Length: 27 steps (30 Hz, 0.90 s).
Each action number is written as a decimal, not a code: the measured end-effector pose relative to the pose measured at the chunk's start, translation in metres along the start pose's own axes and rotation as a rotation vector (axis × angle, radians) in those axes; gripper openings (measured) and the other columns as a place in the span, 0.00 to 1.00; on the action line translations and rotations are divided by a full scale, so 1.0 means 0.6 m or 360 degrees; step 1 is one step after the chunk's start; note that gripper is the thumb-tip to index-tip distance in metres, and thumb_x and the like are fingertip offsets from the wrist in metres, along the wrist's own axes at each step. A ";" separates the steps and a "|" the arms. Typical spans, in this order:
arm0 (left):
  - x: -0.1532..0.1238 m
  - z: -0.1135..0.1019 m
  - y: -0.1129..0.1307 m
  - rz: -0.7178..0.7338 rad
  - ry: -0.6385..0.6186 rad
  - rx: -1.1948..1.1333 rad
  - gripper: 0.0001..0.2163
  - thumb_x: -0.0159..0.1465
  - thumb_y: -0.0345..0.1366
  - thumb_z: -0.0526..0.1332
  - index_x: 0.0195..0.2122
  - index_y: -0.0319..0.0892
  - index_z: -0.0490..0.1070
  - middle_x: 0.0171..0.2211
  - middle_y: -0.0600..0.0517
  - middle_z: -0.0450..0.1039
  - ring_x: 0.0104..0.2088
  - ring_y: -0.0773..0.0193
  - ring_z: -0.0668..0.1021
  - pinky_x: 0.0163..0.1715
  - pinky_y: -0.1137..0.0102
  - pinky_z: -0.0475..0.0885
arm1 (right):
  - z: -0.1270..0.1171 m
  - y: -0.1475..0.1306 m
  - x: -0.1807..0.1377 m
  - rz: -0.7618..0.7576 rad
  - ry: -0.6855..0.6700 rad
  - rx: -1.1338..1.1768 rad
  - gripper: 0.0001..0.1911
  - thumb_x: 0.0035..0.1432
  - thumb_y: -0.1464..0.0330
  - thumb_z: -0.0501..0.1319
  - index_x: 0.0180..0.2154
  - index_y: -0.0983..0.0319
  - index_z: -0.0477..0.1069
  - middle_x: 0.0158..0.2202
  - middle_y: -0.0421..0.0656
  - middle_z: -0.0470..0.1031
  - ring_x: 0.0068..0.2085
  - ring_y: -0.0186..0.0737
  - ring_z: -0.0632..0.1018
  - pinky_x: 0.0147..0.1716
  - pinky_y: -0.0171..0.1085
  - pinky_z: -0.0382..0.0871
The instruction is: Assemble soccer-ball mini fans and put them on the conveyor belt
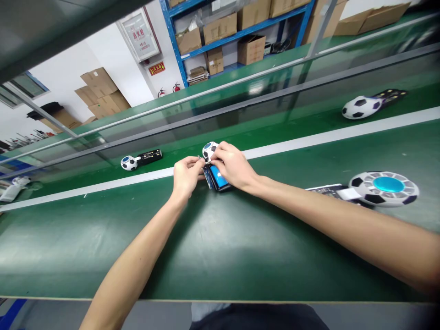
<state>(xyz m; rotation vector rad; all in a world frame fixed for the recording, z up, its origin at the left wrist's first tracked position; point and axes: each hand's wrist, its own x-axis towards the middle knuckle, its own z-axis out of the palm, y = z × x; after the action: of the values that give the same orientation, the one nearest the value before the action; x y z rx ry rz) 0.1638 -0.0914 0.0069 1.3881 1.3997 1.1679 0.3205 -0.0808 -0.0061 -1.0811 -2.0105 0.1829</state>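
Note:
In the head view, a small black-and-white football-patterned device sits between my hands, joined to or lying against a dark, flat piece with a blue block. My right hand is closed on it from the right, thumb and fingers pinched at the joint by the ball. My left hand pinches the edge of the dark board from the left, its fingertips close to the right ones. The exact joint is hidden by the fingers. Near my right forearm lies a larger-looking football device with a bright blue centre.
Football devices with dark circuit boards rest on the green belt beyond the white strip: one at the left, another at the right. A white device lies far left. Behind a metal rail stand blue shelves with cartons.

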 end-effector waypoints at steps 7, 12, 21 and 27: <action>0.159 -0.019 0.019 0.0087 0.0140 0.0823 0.16 0.69 0.43 0.51 0.46 0.38 0.72 0.43 0.42 0.78 0.43 0.58 0.80 0.42 0.66 0.76 | 0.068 0.067 0.133 0.0760 0.0284 0.0111 0.11 0.61 0.76 0.54 0.38 0.65 0.75 0.46 0.50 0.69 0.46 0.42 0.73 0.51 0.38 0.65; 0.202 -0.160 0.009 -0.0083 0.0330 0.1654 0.20 0.64 0.37 0.63 0.56 0.39 0.66 0.62 0.39 0.61 0.63 0.45 0.64 0.60 0.46 0.62 | 0.054 0.094 0.158 0.0860 0.0072 0.0120 0.17 0.55 0.80 0.56 0.45 0.66 0.74 0.43 0.52 0.75 0.44 0.46 0.76 0.47 0.41 0.67; 0.199 -0.342 0.010 0.0085 -0.0254 0.2422 0.15 0.65 0.35 0.61 0.53 0.38 0.68 0.51 0.44 0.71 0.51 0.54 0.74 0.55 0.51 0.69 | -0.109 0.086 0.059 0.0628 -0.0392 0.0093 0.13 0.56 0.73 0.59 0.44 0.63 0.75 0.47 0.48 0.78 0.40 0.41 0.78 0.38 0.36 0.70; 0.050 -0.200 0.040 0.1529 -0.0698 0.2391 0.20 0.66 0.22 0.49 0.55 0.44 0.68 0.55 0.44 0.71 0.59 0.52 0.68 0.64 0.52 0.56 | -0.156 0.048 -0.023 0.0600 -0.0518 0.0211 0.09 0.58 0.68 0.59 0.40 0.60 0.75 0.41 0.46 0.79 0.38 0.43 0.78 0.38 0.41 0.73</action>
<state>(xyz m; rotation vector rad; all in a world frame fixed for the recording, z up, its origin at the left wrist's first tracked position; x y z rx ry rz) 0.0511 -0.0696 0.0591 3.3260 1.1973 -0.0469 0.4101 -0.0955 0.0330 -1.4065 -2.0180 0.7192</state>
